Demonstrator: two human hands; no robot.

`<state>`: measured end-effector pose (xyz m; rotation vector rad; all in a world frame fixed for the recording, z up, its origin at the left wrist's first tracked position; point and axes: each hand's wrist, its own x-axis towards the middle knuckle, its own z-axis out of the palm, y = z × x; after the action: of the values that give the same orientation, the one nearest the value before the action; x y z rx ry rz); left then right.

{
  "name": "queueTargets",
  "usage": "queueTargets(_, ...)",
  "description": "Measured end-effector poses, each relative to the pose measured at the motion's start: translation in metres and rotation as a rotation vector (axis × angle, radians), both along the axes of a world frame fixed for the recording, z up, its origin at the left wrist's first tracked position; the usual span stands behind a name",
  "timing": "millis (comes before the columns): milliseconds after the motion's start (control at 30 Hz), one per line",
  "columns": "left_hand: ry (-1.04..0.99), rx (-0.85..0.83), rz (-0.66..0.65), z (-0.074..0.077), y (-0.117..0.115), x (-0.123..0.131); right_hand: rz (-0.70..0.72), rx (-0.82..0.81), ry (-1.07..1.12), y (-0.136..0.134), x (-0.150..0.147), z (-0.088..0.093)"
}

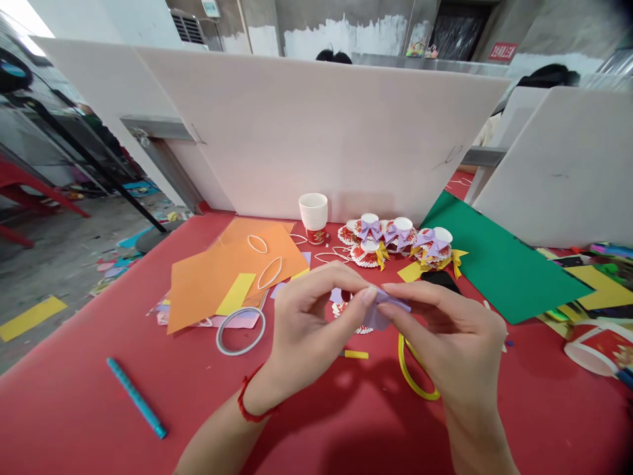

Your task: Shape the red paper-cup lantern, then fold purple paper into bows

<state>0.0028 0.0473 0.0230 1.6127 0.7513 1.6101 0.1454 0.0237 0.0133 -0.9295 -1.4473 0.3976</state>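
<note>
Above the red table, a folded piece of purple paper (378, 318) is pinched between my two hands. My left hand (316, 323), with a red string bracelet at its wrist, grips the paper's left side between thumb and forefinger. On the right side, my right hand (448, 330) pinches it the same way. Beneath the hands lie a yellow ring (408, 376), a small yellow-handled tool (356, 355) and a partly hidden red-and-white cut paper cup. Behind them stand several cut paper cups with purple bows (399, 232) and yellow ribbons.
A stack of paper cups (313, 214) stands before the white partition (316, 132). Orange sheets (198, 284), a yellow strip (236, 294) and a silver-grey tape ring (241, 353) lie left, with a teal pen (137, 398) nearer. Green sheet (504, 264) and tipped cup (598, 346) are right.
</note>
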Motion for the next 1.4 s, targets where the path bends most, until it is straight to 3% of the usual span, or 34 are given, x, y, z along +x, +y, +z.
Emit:
queueTargets(233, 0.019, 0.188, 0.032, -0.002, 0.001, 0.004, -0.037, 0.052, 0.009, -0.005, 0.003, 0.0)
queueTargets(500, 0.055, 0.099, -0.048, 0.0, 0.001, 0.001, 0.054, -0.032, 0.107, -0.004, 0.004, 0.004)
queueTargets(733, 0.197, 0.396, 0.015, -0.004, 0.005, -0.004, 0.056, -0.045, 0.018, -0.005, 0.008, 0.004)
queueTargets(1000, 0.114, 0.306, -0.12, -0.005, 0.007, -0.003, 0.069, -0.069, 0.036, -0.007, 0.01, 0.01)
queueTargets(1200, 0.194, 0.361, -0.199, -0.005, 0.012, -0.005, 0.061, -0.141, 0.028, -0.008, 0.013, 0.013)
queueTargets(1400, 0.221, 0.45, -0.142, -0.007, 0.015, -0.008, 0.127, -0.16, 0.014, -0.006, 0.013, 0.012)
